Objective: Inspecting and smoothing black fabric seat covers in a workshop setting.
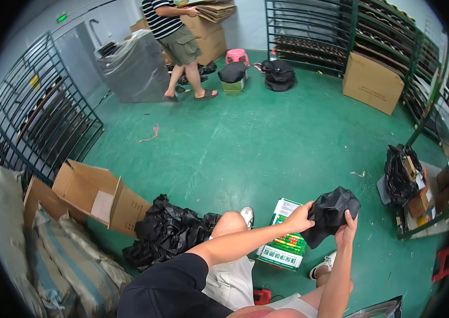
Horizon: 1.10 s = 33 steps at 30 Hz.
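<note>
Between my two hands I hold up a crumpled black plastic bag (333, 214), its bottom hanging toward the floor. My left hand (300, 218) grips its left side, fingers closed on the plastic. On the right edge, my right hand (347, 227) pinches it with the thumb in front. Whether anything is inside the bag cannot be seen. Just below stands a green and white printed tin or box (283, 249) between my feet. Beside my left knee lies a heap of black plastic bags (174, 230).
An open cardboard box (97, 193) and woven sacks (71, 259) stand at left. Green racks (44, 106) line the sides. A bin lined with a black bag (402, 172) is at right, near a red stool (447, 262). A person (174, 45) stands at the back by cartons.
</note>
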Motion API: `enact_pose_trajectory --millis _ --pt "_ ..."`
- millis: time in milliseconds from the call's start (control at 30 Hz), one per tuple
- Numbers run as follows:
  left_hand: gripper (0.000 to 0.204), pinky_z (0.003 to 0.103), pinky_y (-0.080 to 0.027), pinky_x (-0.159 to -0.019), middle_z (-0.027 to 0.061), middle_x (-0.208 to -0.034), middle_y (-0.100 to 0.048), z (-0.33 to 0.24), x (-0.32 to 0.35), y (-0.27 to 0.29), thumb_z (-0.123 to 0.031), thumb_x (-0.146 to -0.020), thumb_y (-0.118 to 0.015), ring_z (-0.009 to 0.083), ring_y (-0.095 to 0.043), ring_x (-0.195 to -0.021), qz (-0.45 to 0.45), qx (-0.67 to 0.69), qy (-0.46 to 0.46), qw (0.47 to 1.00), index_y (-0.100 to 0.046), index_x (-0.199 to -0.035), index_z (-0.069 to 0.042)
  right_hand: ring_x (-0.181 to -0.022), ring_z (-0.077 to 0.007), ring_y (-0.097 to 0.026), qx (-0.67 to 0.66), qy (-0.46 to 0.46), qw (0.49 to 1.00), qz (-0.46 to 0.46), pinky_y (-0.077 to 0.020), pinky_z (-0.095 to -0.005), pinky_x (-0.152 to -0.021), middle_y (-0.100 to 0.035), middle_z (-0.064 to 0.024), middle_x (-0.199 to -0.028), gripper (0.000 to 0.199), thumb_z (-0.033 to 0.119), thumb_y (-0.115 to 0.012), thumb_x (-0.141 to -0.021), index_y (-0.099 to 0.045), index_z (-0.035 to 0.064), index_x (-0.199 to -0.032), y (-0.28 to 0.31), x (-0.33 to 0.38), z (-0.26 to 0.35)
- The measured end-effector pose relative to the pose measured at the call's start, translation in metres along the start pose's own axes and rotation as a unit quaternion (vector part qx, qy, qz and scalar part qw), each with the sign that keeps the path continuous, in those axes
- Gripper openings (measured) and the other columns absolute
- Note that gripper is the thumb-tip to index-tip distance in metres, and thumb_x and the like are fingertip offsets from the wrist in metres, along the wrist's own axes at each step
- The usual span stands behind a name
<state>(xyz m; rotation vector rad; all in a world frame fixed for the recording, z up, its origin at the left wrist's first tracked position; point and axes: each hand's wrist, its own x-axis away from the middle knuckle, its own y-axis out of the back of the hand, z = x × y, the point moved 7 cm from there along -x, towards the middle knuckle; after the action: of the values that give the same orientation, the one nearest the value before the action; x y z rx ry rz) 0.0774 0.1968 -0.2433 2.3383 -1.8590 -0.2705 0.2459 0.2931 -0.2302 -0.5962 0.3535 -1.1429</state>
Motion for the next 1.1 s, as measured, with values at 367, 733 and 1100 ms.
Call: enact_pose_trajectory --millis 367,733,1100 --pt "0.078 0.025 -0.044 -0.087 0.0067 -0.116 -0.054 -0.022 0.000 -0.057 -0.003 -0.069 -0.051 0.0133 -0.053 -0.096 0.129 0.347 0.068 0.926 -0.036 -0.145 0.002 -0.127 -0.0234 -0.051 -0.055 -0.091 0.994 -0.027 -0.0381 -0.0383 -0.108 -0.055 -0.0079 -0.139 0.049 0.040 -0.048 -0.099 -0.051 0.0076 -0.136 0.041 0.042 -0.035" --pt "0.051 0.033 -0.047 -0.094 0.0120 -0.115 -0.062 0.021 -0.033 -0.048 -0.019 -0.083 -0.069 0.0191 -0.059 -0.105 -0.023 0.408 0.064 0.910 -0.050 -0.126 0.002 -0.106 -0.0196 -0.056 0.008 -0.041 0.996 -0.077 -0.0418 -0.0390 -0.100 -0.062 -0.0065 -0.117 0.044 0.036 -0.062 -0.095 -0.059 0.0050 -0.125 0.051 0.011 -0.033" --pt "0.075 0.042 -0.048 -0.094 0.0188 -0.128 -0.054 -0.075 0.031 -0.018 -0.025 -0.082 -0.072 0.0376 -0.058 -0.112 0.013 -0.136 -0.170 0.976 -0.038 -0.146 -0.005 -0.098 -0.0207 -0.063 -0.059 -0.133 0.989 -0.002 -0.0494 -0.0376 -0.091 -0.067 -0.0081 -0.107 0.026 0.021 -0.054 -0.096 -0.062 0.0038 -0.112 -0.015 -0.013 -0.044"
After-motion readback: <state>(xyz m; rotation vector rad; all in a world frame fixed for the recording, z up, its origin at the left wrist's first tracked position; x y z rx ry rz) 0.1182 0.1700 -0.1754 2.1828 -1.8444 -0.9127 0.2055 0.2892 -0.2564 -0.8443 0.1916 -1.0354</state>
